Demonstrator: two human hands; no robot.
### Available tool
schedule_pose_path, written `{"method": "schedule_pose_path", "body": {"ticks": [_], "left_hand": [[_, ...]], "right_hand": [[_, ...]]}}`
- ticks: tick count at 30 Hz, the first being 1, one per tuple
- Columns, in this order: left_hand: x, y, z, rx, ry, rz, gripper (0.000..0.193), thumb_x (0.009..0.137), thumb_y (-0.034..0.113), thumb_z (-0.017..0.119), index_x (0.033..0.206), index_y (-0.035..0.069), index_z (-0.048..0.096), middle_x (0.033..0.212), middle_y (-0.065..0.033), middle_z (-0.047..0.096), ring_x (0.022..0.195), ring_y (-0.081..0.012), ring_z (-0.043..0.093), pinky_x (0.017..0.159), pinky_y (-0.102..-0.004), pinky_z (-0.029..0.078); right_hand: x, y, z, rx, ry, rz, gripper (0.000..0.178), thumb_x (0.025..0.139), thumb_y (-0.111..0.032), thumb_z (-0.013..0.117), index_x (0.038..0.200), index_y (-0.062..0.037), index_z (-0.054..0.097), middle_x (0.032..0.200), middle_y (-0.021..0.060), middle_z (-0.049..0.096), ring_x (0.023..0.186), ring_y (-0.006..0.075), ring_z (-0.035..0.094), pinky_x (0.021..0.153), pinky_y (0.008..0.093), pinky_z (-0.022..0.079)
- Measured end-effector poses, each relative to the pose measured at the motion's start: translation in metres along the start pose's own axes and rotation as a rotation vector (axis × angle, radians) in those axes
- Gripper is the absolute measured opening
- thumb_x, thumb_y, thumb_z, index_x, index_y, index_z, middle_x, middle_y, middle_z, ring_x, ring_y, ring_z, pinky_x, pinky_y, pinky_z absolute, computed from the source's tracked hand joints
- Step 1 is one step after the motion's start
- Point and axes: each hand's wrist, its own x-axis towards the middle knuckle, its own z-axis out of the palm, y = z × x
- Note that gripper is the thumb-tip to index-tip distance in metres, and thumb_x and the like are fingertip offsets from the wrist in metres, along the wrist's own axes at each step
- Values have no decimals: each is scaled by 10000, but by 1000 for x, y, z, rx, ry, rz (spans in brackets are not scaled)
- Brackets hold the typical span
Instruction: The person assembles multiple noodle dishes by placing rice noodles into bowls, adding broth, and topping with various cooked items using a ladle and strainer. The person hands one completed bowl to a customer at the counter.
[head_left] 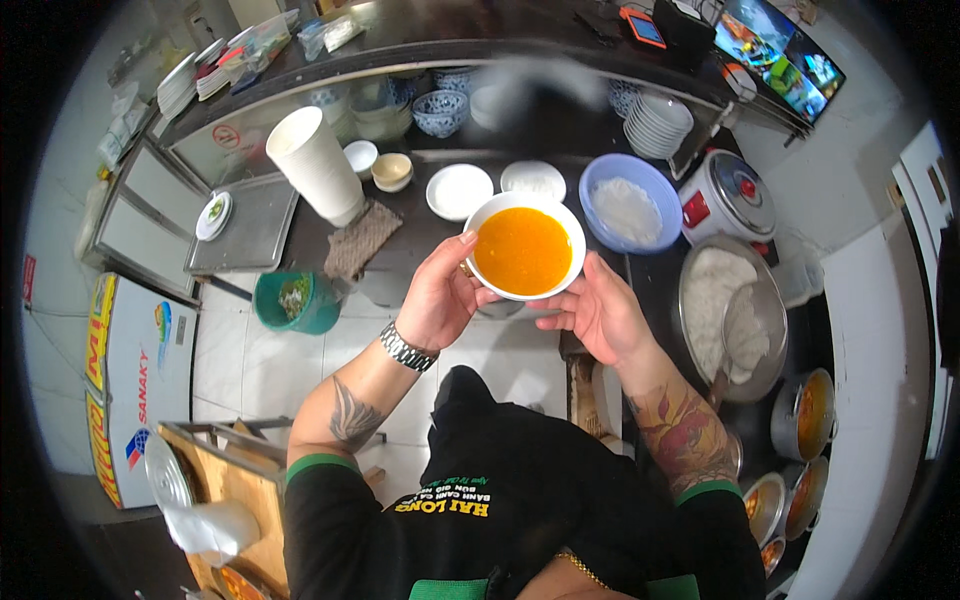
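A white bowl (486, 215) filled with orange soup is held up in front of me with both hands. My left hand (440, 298) grips its left rim, thumb on the edge, a metal watch on the wrist. My right hand (600, 310) cups the bowl from below on its right side. The bowl hangs above the front edge of a dark counter (310, 240).
On the counter stand a blue bowl of white noodles (628, 205), white plates (459, 190), a tall stack of white cups (318, 165) and a rice cooker (728, 198). A large metal pan of rice (728, 315) and soup pots (803, 412) line the right. A green bucket (296, 302) sits below.
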Motion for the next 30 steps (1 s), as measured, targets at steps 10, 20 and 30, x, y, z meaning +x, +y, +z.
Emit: {"method": "schedule_pose_path", "body": {"ticks": [10,20,30], "left_hand": [[223,141,-71,86,-159,6,497,982,491,446,1248,74,489,1198,-113,611,1049,-251,637,904,-404,528],[290,196,-181,57,-5,-130,380,977,385,498,1214,89,474,1185,-144,605,941,-259,641,793,-413,543],[275,152,-260,-120,145,-368,338,979,326,496,1207,77,504,1180,-187,606,960,-312,646,807,-438,550]], "right_hand": [[267,-72,-1,25,133,-119,345,931,-265,554,1182,-29,535,1094,146,652,942,227,668,800,358,572],[510,-172,-7,-21,220,-265,402,904,-259,608,1214,-19,517,1101,208,616,970,296,645,838,385,554],[652,-217,-36,-56,139,-421,514,888,-246,623,1287,5,417,1184,197,469,1017,310,558,860,415,541]]}}
